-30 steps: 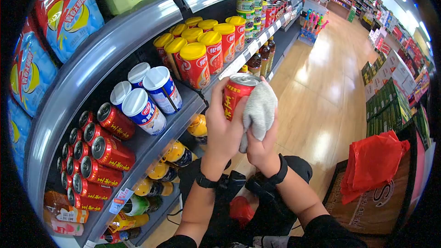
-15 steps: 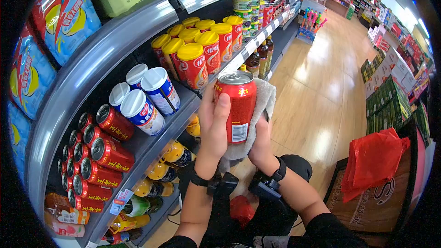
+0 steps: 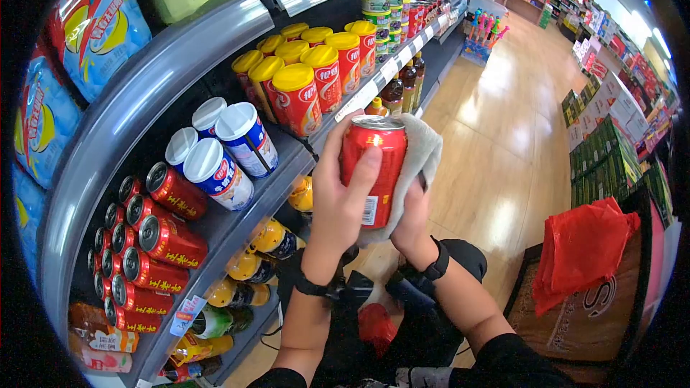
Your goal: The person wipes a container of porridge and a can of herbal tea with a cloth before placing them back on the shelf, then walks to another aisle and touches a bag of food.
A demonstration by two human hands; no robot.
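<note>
A red drink can (image 3: 386,165) with a silver top is held roughly upright in front of me. My left hand (image 3: 339,205) is wrapped round its left side, thumb across the front. On the can's right side, my right hand (image 3: 412,221) grips a grey cloth (image 3: 425,145) and presses it against the can. Part of the cloth and most of the right fingers are hidden behind the can. Similar red cans (image 3: 172,239) stand in rows on the shelf at the left, beside blue-and-white tubs (image 3: 248,145).
Red canisters with yellow lids (image 3: 296,100) stand farther along the curved shelf (image 3: 287,165). Bottles with yellow drink (image 3: 269,239) fill the level below. Red plastic bags (image 3: 582,251) hang over a wooden board (image 3: 575,323) at the right. Stacked boxes (image 3: 607,151) line the aisle floor.
The can has turned in my left hand, its barcode shifting left and partly behind the thumb. Both hands, with can and cloth, have moved slightly right.
</note>
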